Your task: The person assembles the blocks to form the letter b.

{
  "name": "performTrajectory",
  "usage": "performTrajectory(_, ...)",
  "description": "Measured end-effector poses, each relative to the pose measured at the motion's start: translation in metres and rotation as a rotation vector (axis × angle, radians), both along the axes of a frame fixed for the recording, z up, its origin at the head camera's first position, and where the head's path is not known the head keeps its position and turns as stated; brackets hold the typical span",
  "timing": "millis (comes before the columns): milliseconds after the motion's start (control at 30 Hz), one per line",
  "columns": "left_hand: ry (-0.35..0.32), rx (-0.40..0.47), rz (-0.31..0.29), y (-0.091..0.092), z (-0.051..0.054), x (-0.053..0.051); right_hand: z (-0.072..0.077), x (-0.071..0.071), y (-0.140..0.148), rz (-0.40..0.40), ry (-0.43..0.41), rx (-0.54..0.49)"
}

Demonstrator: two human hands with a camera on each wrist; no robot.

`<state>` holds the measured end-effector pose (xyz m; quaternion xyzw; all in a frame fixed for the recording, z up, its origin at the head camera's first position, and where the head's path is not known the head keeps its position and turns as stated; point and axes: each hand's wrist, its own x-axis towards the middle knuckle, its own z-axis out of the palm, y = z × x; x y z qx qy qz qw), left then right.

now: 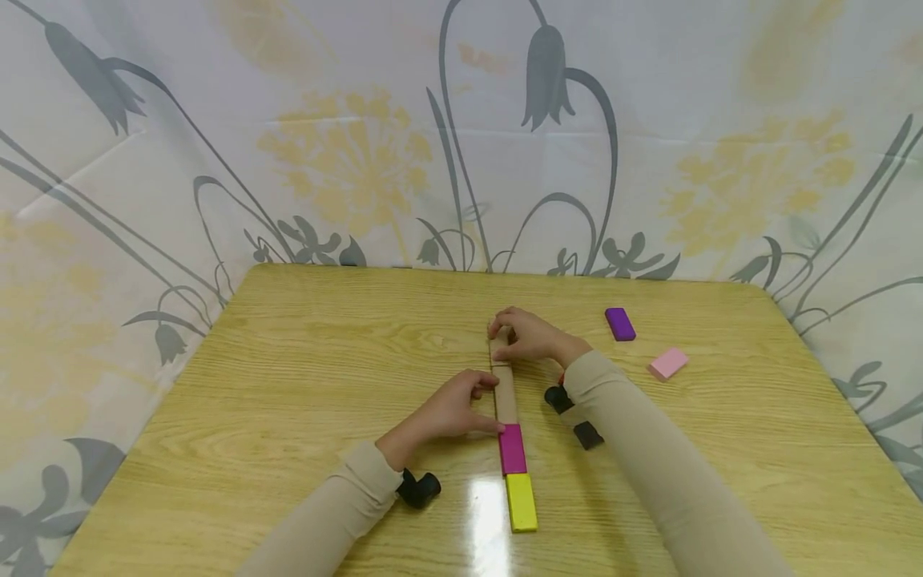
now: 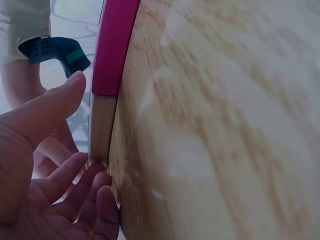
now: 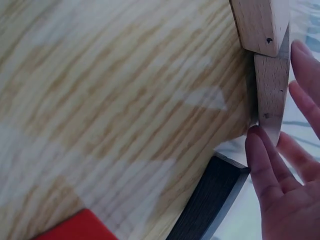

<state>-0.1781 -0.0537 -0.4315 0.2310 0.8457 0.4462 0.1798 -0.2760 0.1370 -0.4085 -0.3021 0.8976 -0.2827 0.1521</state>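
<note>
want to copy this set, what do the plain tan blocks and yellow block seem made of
Plain tan blocks: probably bare wood, matt, showing fine grain flecks and dark specks. Yellow block: smooth, evenly coloured; no grain shows, so painted wood or plastic.

Wooden blocks [image 1: 506, 397], magenta block [image 1: 513, 449], yellow block [image 1: 521, 502]; laid end-to-end

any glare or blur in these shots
Head view: bright white glare on the glossy yellowish wood-grain table, just left of the yellow rectangular block; left wrist view: dimmer, pale reflections, soft grain at right; right wrist view: pale angular reflections on the table.
</note>
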Motion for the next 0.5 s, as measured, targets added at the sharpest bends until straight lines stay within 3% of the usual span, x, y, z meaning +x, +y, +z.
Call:
performTrajectory(267, -0.002, 0.007, 0.0, 0.0003, 0.0008, -0.0005, -0.0031, 0.0012, 0.0026, -0.032, 0.038, 0.007)
performTrajectory(500, -0.007, 0.013, -0.008, 0.0003, 0.0008, 0.0001, -0.0038, 0.003, 0.0043, -0.008, 0.086, 0.011)
